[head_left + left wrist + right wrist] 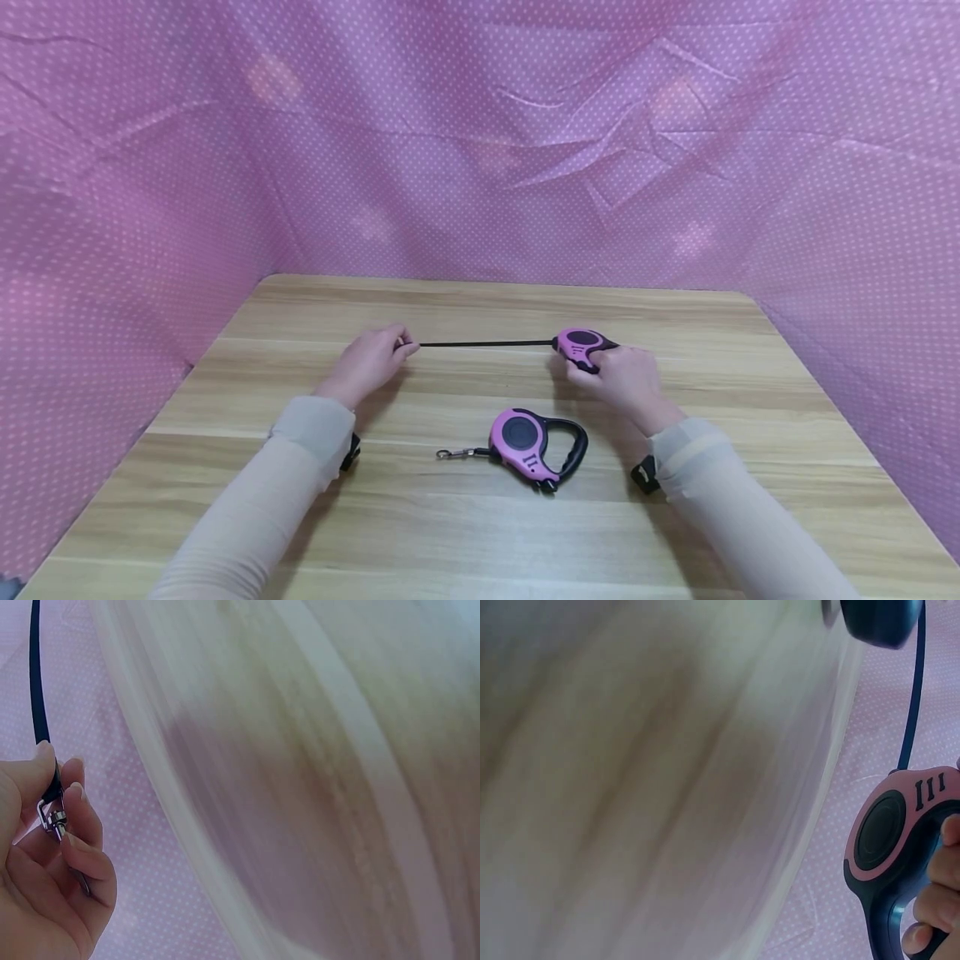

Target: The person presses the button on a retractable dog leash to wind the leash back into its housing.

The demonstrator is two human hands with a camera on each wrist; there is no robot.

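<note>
My right hand (624,379) grips the black handle of a pink and black retractable dog leash (581,340), fingers curled through its loop. From that leash a black strap (487,343) runs taut leftward to my left hand (373,360). In the left wrist view, thumb and fingers pinch the strap's end, and the metal snap hook (56,821) lies within the curled fingers. Nearer the front, a second pink and black retractable leash (517,442) lies flat on the table between my arms. Its short lead ends in a metal clip (453,454) that points left.
The wood-grain table (420,542) has rounded far corners. Pink polka-dot cloth (480,183) hangs behind it and along both sides. A black wrist camera mount (647,475) shows under the right sleeve, another (351,452) by the left cuff.
</note>
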